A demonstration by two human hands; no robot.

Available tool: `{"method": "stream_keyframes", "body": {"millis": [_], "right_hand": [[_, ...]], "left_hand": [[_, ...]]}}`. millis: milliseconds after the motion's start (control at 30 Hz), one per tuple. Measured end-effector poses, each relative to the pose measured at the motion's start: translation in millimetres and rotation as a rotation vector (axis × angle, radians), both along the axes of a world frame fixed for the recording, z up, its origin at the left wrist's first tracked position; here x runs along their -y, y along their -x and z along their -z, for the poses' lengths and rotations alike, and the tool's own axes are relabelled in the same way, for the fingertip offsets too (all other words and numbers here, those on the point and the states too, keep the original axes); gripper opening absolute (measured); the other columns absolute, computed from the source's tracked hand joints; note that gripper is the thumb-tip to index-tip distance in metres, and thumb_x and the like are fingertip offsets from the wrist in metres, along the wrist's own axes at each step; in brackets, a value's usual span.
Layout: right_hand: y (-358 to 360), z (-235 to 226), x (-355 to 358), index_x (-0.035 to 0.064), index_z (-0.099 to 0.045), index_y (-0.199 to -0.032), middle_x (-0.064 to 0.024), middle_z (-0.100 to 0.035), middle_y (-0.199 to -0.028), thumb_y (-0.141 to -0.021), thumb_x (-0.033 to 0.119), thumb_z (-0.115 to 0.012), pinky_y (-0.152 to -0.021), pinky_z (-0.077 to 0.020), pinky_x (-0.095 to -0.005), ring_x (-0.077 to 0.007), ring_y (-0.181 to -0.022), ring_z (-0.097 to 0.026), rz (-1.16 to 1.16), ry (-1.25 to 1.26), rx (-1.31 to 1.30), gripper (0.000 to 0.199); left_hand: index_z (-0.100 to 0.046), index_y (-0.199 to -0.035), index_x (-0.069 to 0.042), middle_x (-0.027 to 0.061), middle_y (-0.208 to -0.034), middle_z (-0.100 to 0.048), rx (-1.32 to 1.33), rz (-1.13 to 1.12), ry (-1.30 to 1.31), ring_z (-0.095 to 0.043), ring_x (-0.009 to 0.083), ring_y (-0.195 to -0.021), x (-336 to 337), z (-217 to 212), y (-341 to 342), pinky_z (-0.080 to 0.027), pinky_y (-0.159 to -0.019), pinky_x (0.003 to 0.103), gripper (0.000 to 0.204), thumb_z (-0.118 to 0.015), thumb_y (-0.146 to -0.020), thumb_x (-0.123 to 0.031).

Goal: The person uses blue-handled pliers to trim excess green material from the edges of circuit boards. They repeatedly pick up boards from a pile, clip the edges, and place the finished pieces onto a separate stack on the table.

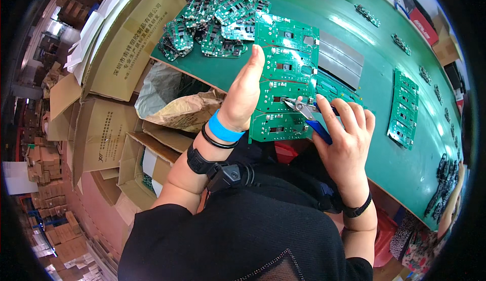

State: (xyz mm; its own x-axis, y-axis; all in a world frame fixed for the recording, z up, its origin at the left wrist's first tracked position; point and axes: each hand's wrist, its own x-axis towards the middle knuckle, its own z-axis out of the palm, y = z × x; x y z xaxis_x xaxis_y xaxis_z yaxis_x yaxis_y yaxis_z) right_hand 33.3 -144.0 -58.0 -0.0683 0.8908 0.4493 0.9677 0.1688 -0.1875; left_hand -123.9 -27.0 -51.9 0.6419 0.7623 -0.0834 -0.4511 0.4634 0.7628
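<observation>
My left hand (246, 89) grips the left edge of a green circuit board panel (288, 91), its thumb along the edge and the other fingers hidden behind. Several joined boards with dark slots and small black parts make up the panel. In my right hand (349, 134) are cutting pliers (318, 129) with blue handles. Their metal jaws lie over the panel's lower middle, near a slot; whether they touch it I cannot tell. Behind the panel's right edge, part of another green board panel (334, 91) shows on the green table.
A heap of small circuit boards (217, 20) lies at the table's far left. Another board panel (404, 109) rests on the right, near a row of small board pieces (400, 44). A grey flat block (340, 53) sits behind my panel. Cardboard boxes (136, 38) crowd the left side.
</observation>
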Motion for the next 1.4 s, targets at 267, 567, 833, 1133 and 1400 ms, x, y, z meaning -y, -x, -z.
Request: {"method": "stream_keyframes", "body": {"millis": [267,567,833,1133,1400], "right_hand": [[-5.1,0.9,-0.4,0.0098,-0.063,-0.111,-0.0062,-0.057,-0.096,-0.059,0.011,-0.072,-0.081,-0.0377,-0.0368,-0.0235,-0.089,-0.054,0.02,-0.057,-0.12,0.053],[-20.5,15.0,-6.2,0.0099,-0.063,-0.11,-0.0064,-0.058,-0.097,-0.062,0.012,-0.071,-0.078,-0.0374,-0.0365,-0.0241,-0.089,-0.053,0.147,-0.063,-0.189,0.048],[-15.4,22.3,-9.0,0.0108,-0.061,-0.111,-0.0062,-0.057,-0.099,-0.062,0.015,-0.072,-0.08,-0.0371,-0.0375,-0.0245,-0.092,-0.053,0.196,-0.058,-0.17,0.051],[-28.6,16.3,-2.5,0.0077,-0.06,-0.114,-0.0091,-0.057,-0.103,-0.063,0.011,-0.069,-0.088,-0.0364,-0.0385,-0.0268,-0.097,-0.053,0.192,-0.136,-0.303,0.052],[-3.9,-1.9,16.8,0.0106,-0.058,-0.116,-0.0069,-0.054,-0.105,-0.056,0.016,-0.075,-0.091,-0.0326,-0.0426,-0.0254,-0.1,-0.05,-0.073,0.137,-0.121,0.062]], "left_hand": [[-0.038,-0.134,-0.005,0.0148,-0.124,-0.053,-0.055,0.016,0.036,-0.059,0.0269,-0.105,-5.3,9.6,10.8,-0.053,-0.085,0.041,0.065,-0.02,-0.096,-0.055],[-0.013,-0.146,-0.01,0.0236,-0.145,-0.025,0.419,0.211,0.482,-0.064,0.0379,-0.083,-2.5,25.2,27.3,-0.056,-0.073,0.05,0.07,-0.02,-0.095,-0.057],[-0.01,-0.146,-0.008,0.0243,-0.147,-0.018,0.508,0.273,0.496,-0.061,0.0377,-0.096,1.4,35.3,21.7,-0.056,-0.076,0.047,0.072,-0.022,-0.094,-0.057],[-0.02,-0.144,-0.007,0.0218,-0.143,-0.029,0.369,0.274,0.343,-0.055,0.0378,-0.107,-8.5,20.5,20.7,-0.05,-0.087,0.051,0.076,-0.019,-0.092,-0.062],[-0.045,-0.128,-0.006,0.0139,-0.112,-0.059,-0.005,0.05,0.214,-0.062,0.0274,-0.095,-18.9,8.5,5.6,-0.054,-0.078,0.043,0.07,-0.019,-0.093,-0.061]]}}
